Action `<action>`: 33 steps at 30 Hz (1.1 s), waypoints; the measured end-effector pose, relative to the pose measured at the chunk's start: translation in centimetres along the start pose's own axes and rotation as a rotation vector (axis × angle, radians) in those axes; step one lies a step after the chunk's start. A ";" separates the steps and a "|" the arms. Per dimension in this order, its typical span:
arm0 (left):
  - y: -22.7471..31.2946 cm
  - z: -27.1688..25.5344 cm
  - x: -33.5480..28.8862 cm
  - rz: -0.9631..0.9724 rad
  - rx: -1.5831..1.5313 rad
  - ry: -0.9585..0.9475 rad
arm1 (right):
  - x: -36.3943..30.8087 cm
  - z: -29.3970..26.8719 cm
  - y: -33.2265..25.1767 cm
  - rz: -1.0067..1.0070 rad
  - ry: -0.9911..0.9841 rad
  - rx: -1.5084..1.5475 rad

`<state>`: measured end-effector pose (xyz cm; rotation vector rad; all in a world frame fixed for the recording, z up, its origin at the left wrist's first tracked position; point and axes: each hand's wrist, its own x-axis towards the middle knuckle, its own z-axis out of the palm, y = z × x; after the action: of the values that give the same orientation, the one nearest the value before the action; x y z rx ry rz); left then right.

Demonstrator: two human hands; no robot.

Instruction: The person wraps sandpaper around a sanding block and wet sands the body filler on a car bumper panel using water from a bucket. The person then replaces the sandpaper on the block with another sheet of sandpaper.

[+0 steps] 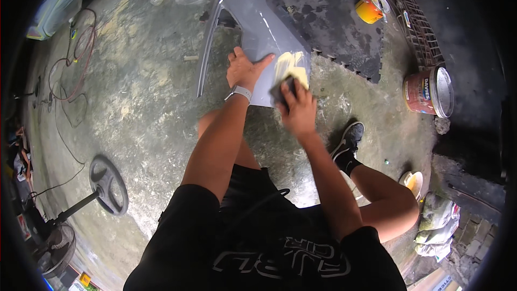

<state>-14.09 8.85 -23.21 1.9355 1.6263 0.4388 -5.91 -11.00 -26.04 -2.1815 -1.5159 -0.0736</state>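
Far to the left of the grip a fan on a stand and loose cables lie on the concrete floor, well apart from the work, so that side gives open room; nearer in, the grey car body panel rests on the floor, its lower corner pointing toward the person; the left hand lies flat and open on it, fingers spread and thumb out toward the grip, closed on nothing, placed, it seems, to steady the panel; just right of it the right hand is curled over a dark sanding block, fingers folded over its top, pressing it on the pale yellow filler patch at the panel's lower right edge; that edge lies right beside the grip, so little panel remains on that side; above and right of the grip lie black foam mats and a yellow can; farther right a paint tin lies on its side; below the grip the person's shoe is planted, with a small yellow bowl beyond.
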 end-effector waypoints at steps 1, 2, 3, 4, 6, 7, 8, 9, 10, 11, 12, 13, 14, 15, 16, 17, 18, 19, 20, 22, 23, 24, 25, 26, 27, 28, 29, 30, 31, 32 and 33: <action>-0.3 -0.1 -0.1 -0.001 -0.001 0.001 | -2.3 -0.6 -1.2 -0.020 -0.028 -0.007; -0.3 0.0 0.0 -0.002 0.002 -0.005 | -3.3 -1.1 -1.7 -0.038 -0.051 -0.016; -0.4 0.1 0.0 -0.005 0.007 -0.009 | -2.9 -1.2 -1.4 -0.039 -0.048 -0.017; -0.3 0.2 -0.1 0.000 0.008 -0.007 | -1.8 -1.3 -1.2 0.001 -0.034 0.006; 0.3 0.9 -0.2 0.006 -0.017 0.026 | 1.9 -0.4 1.3 0.043 0.023 -0.004; 0.8 0.8 0.1 0.013 -0.017 0.022 | 4.6 -0.3 2.3 0.054 0.027 -0.006; 1.1 0.4 0.0 -0.005 -0.007 -0.007 | 6.1 -0.4 2.7 0.069 0.022 -0.006; 1.5 0.2 -0.2 -0.021 -0.004 -0.036 | 6.7 -0.4 3.2 0.078 0.020 -0.013; 1.4 0.3 -0.1 -0.017 -0.004 -0.035 | 7.7 -0.1 3.3 0.118 0.026 -0.028; 1.4 0.4 -0.2 -0.015 -0.007 -0.030 | 8.2 0.0 3.3 0.159 0.034 -0.045; 1.4 0.5 -0.2 -0.012 -0.013 -0.027 | 7.1 -0.2 3.1 0.161 0.038 -0.050; 0.9 0.3 0.0 -0.015 -0.010 -0.023 | 4.6 0.1 2.2 0.126 0.019 -0.040; 0.3 0.1 0.1 -0.023 0.008 -0.017 | 2.2 0.1 1.3 0.089 -0.002 -0.029; 0.2 -0.1 0.1 -0.028 0.022 -0.016 | -0.1 -0.3 0.5 0.086 -0.004 -0.030; -0.1 -0.2 0.0 -0.030 0.021 -0.015 | -2.3 -0.7 -0.3 0.050 -0.010 -0.016; 0.0 -0.1 0.0 -0.022 0.008 -0.021 | -3.3 -1.1 -0.5 0.018 -0.013 -0.010; 0.1 0.0 -0.1 -0.015 -0.002 -0.026 | -2.9 -1.2 0.0 0.019 -0.012 -0.014; 0.3 0.2 -0.2 -0.010 -0.005 -0.028 | -1.8 -1.2 0.6 0.035 0.003 -0.004; 0.3 0.3 -0.2 -0.009 -0.010 -0.022 | -0.4 -1.1 1.2 0.050 0.018 0.011; 0.8 0.3 0.0 -0.003 -0.014 -0.016 | 4.4 -0.8 3.2 0.096 0.030 -0.008; 1.2 0.4 -0.2 -0.014 -0.023 -0.040 | 6.5 -0.7 4.3 0.151 0.036 -0.014; 1.5 0.3 -0.3 -0.026 -0.032 -0.058 | 7.8 -0.7 5.0 0.200 0.045 -0.016; 1.3 0.4 -0.2 -0.026 -0.030 -0.054 | 7.7 -0.4 5.0 0.199 0.047 -0.012; 1.1 0.5 -0.1 -0.009 -0.019 -0.042 | 7.3 -0.1 5.0 0.190 0.072 -0.037; 1.0 0.7 -0.1 0.009 -0.011 -0.031 | 6.7 0.0 5.0 0.181 0.097 -0.063; 0.8 0.4 -0.1 0.004 -0.009 -0.028 | 4.7 0.1 4.2 0.178 0.094 -0.059; 0.6 0.0 -0.1 -0.022 0.003 -0.028 | 1.5 -0.1 2.9 0.147 0.054 -0.049; 0.7 -0.3 -0.2 -0.046 0.014 -0.031 | -0.7 -0.6 2.0 0.118 0.016 -0.042; 0.7 -0.3 -0.2 -0.045 0.012 -0.032 | -1.7 -1.1 1.7 0.118 0.017 -0.044; 0.6 -0.3 -0.2 -0.046 0.011 -0.033 | -2.5 -1.4 1.4 0.109 0.010 -0.034; 0.5 -0.4 -0.2 -0.048 0.013 -0.032 | -2.8 -1.4 1.3 0.100 0.003 -0.022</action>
<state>-13.92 8.69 -22.60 1.8991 1.6547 0.3772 -5.49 -14.34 -26.10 -2.2691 -1.4084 -0.0608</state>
